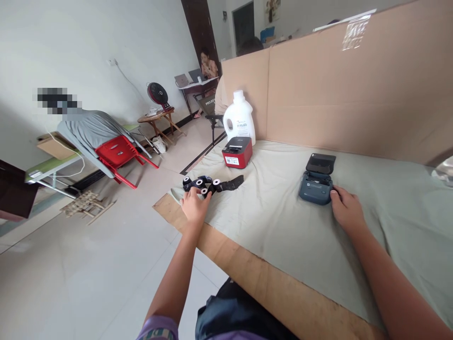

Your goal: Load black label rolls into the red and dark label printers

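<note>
My left hand (194, 206) reaches to the table's left edge and closes its fingers on one of several small rolls in black wrap (207, 184) lying in a cluster there. My right hand (346, 208) rests on the cloth, its fingers curled against the right side of a dark blue label printer (317, 182) whose lid stands open. A red and black printer (237, 152) sits farther back, with a white detergent jug (239, 118) behind it.
The wooden table (247, 264) carries a pale green cloth (283, 222), and a cardboard wall (336, 89) runs along its far side. To the left on the floor stand a red chair (118, 153), a fan and a small table. A person sits at a desk in the far room.
</note>
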`<action>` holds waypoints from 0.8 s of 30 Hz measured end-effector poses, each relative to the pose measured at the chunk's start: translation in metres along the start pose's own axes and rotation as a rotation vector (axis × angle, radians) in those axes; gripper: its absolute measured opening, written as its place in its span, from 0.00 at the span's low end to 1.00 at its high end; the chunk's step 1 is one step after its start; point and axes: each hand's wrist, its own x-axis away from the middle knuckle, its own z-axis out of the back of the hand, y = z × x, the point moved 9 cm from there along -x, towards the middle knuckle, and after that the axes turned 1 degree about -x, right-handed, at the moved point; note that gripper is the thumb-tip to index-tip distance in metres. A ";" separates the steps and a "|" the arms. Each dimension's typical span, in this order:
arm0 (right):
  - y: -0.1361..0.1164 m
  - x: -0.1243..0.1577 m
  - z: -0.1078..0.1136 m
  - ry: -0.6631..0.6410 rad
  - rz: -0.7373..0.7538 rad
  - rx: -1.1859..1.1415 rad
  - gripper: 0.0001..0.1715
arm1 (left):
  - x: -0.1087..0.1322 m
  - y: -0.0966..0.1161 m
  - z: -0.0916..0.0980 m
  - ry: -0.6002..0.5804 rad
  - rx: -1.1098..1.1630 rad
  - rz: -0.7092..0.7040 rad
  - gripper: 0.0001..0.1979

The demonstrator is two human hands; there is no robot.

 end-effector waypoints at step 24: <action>-0.011 0.004 0.006 0.042 0.022 -0.034 0.30 | -0.013 0.200 -0.027 -0.746 1.210 -0.337 0.22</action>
